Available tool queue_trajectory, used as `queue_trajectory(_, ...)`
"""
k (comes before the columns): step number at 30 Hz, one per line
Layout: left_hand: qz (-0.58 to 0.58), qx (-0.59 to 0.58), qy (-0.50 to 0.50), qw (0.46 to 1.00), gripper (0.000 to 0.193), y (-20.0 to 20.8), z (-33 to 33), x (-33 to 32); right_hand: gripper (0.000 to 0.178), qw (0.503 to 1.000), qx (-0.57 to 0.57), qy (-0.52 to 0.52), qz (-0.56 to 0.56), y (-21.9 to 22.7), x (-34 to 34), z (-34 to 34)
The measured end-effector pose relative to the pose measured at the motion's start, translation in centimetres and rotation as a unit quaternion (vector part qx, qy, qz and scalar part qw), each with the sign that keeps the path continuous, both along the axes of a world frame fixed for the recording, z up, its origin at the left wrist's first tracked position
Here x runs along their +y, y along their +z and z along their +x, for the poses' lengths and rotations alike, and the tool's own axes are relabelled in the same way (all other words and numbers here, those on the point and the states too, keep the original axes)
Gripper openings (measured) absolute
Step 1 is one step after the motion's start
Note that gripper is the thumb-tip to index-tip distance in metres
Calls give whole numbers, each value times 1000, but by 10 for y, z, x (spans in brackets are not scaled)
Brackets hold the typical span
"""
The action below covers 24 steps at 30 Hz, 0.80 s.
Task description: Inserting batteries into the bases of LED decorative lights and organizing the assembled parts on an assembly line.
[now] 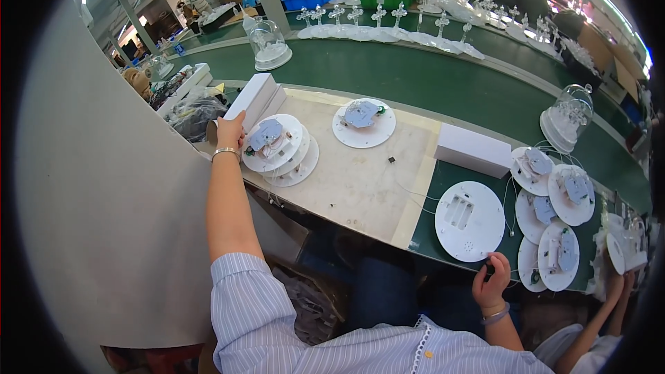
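Note:
My left hand (232,133) reaches to the far left, between the near end of the long white boxes (255,99) and a stack of white round bases (294,161). Its fingertips are partly hidden, so what they hold does not show. The top base of that stack carries a grey-blue plastic housing (267,135) with wires. My right hand (493,282) is at the table's front edge, fingers curled beside the rim of a white disc (470,221) with battery slots facing up. Something small and dark seems to be in those fingers.
Another base with a housing (364,122) lies mid-table. A white box (473,150) stands behind the disc; several bases (554,218) are piled on the right. Clear domes (568,118) stand on the green conveyor (415,73). A co-worker's hands (618,287) hold a part at far right.

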<state>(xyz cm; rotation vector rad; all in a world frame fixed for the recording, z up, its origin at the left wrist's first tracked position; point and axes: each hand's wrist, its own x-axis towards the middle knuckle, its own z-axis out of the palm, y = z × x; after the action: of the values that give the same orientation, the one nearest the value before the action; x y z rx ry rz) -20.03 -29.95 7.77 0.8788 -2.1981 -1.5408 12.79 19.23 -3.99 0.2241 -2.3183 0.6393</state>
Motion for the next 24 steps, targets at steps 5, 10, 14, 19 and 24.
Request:
queue_trajectory(5,-75,-33,-2,997,34,3,-8,-1,37,1000,-2,2,1,0,0,0)
queue_trajectory(10,110,-26,11,994,32,3,-11,-4,37,1000,4,0,6,-1,1,-1)
queue_trajectory(14,117,-77,7,990,33,-2,-11,-11,37,1000,3,-1,11,0,1,0)
queue_trajectory(19,136,-60,-9,989,31,-5,-13,-15,37,1000,2,-4,11,-1,0,-1)
queue_trajectory(24,136,-69,-10,988,30,-3,-13,-13,36,1000,5,-6,16,-1,-1,-3)
